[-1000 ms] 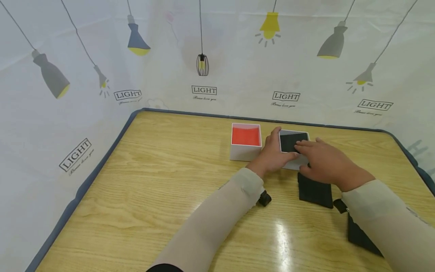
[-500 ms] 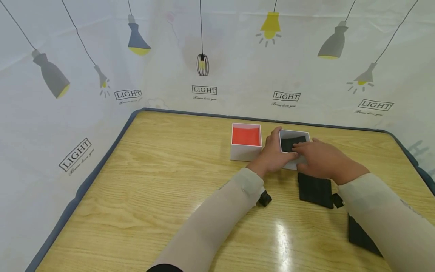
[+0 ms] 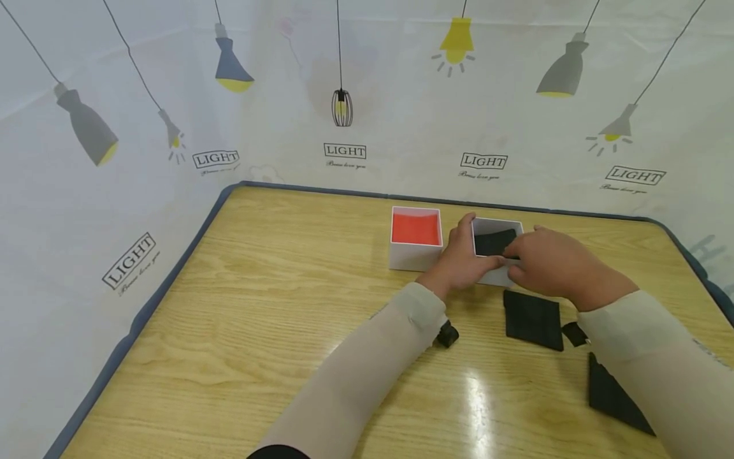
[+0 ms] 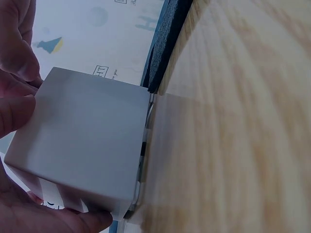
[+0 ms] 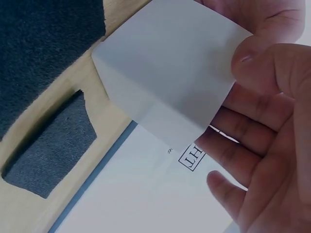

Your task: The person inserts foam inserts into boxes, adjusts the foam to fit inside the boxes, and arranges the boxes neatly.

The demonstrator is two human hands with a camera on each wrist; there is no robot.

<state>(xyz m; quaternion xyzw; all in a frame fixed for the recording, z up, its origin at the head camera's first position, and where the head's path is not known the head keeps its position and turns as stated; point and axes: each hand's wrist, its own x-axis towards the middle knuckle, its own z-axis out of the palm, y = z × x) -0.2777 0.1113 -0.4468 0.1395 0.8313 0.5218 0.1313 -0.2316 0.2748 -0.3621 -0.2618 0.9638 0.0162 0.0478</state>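
Note:
A small white open-topped box (image 3: 497, 277) stands near the table's back edge with a black foam sheet (image 3: 492, 242) lying tilted inside. My left hand (image 3: 461, 261) grips the box, fingers along its left side and thumb across the near face. At the near right corner is my right hand (image 3: 553, 264). Its index finger reaches over the rim and its thumb (image 5: 252, 68) lies against the outer wall. In the left wrist view, the blank face of the box (image 4: 82, 136) faces me between the hands. What the right fingertips touch inside is hidden.
A second white box (image 3: 415, 257) with a red lining (image 3: 415, 229) stands just left of the left hand. Two black foam pieces (image 3: 533, 320) lie on the wooden table (image 3: 275, 306) in front, one partly under the right sleeve. Dark edging (image 3: 321, 191) borders the table beneath a printed curtain.
The black sheet sits lower and more tilted in the box than a second ago. My right fingers were spread over it and are now curled at the near right corner. The left hand stays put.

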